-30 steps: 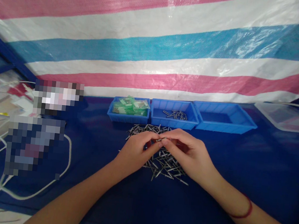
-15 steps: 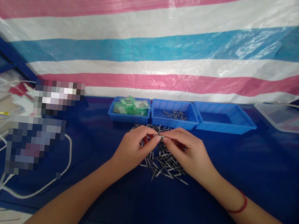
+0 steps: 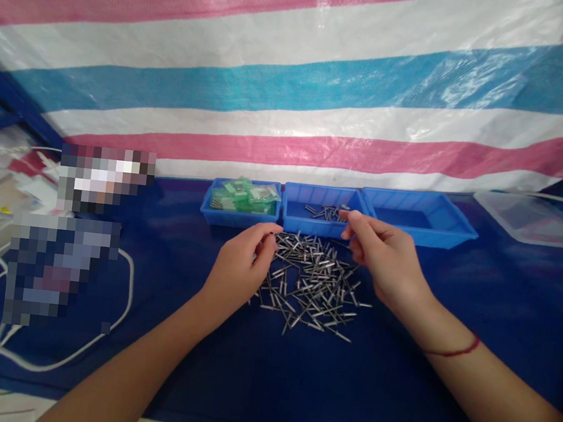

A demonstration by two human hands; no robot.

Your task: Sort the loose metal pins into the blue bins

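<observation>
A loose pile of metal blind rivets (image 3: pixel 317 282) lies on the blue tabletop between my hands. My left hand (image 3: pixel 239 260) is at the pile's left edge, its fingers loosely curved and the thumb a little apart from the forefinger; no rivet shows in it. My right hand (image 3: pixel 392 256) reaches over the front right of the middle blue bin (image 3: pixel 320 227), fingers bent and tips close together. Whatever those fingertips hold, if anything, is too small to make out. Several rivets (image 3: pixel 329 212) lie in that bin, just beside the fingertips.
Left of the middle bin, a blue bin (image 3: pixel 240 219) holds green-and-clear small packets (image 3: pixel 245 197). To its right stands another blue bin (image 3: pixel 419 237). A clear plastic lid (image 3: pixel 536 221) lies far right. White cable (image 3: pixel 126 302) loops at left. Striped sheeting (image 3: pixel 294 91) hangs behind.
My hands have parted from a shared pinch on a small rivet above the pile. The right moved up and right to the middle bin; the left drew slightly left.
</observation>
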